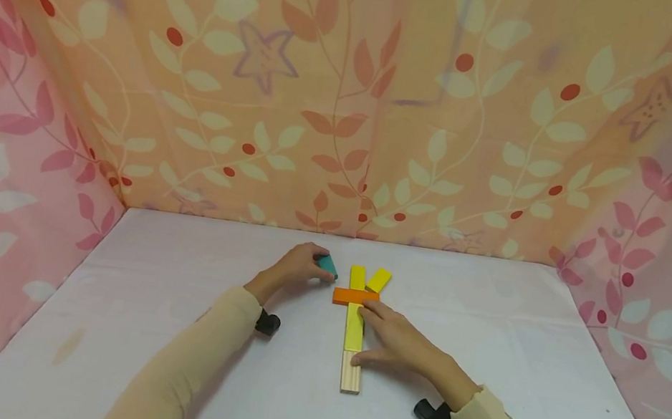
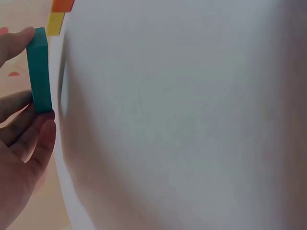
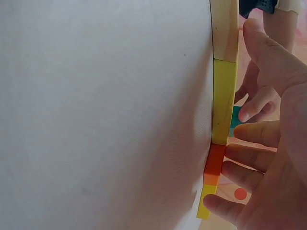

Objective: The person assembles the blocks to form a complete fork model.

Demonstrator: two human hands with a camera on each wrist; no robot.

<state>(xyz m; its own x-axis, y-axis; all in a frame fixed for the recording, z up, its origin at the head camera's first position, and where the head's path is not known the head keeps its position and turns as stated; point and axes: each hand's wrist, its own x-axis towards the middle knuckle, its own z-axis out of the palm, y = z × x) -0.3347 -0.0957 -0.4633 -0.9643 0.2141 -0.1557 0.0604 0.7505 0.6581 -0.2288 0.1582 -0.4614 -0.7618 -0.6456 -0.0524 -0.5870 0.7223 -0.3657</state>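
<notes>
Between its thumb and fingers, my left hand (image 1: 299, 263) pinches a teal block (image 1: 328, 265), left of a flat row of wooden blocks. In the left wrist view the teal block (image 2: 39, 72) shows a long narrow side. My right hand (image 1: 407, 343) lies along the row's right side with fingers spread and fairly straight. Its fingertips touch the right part of an orange block (image 1: 346, 297) laid crosswise; its thumb is at the plain wood block (image 1: 351, 380). A yellow block (image 1: 354, 329) lies between those two. Beyond the orange block are an upright-pointing yellow block (image 1: 358, 276) and a slanted one (image 1: 379, 280).
A white cloth (image 1: 255, 400) covers the table. Patterned curtains (image 1: 340, 94) enclose its back and both sides. Each wrist wears a small black camera, such as the left wrist camera (image 1: 268, 323).
</notes>
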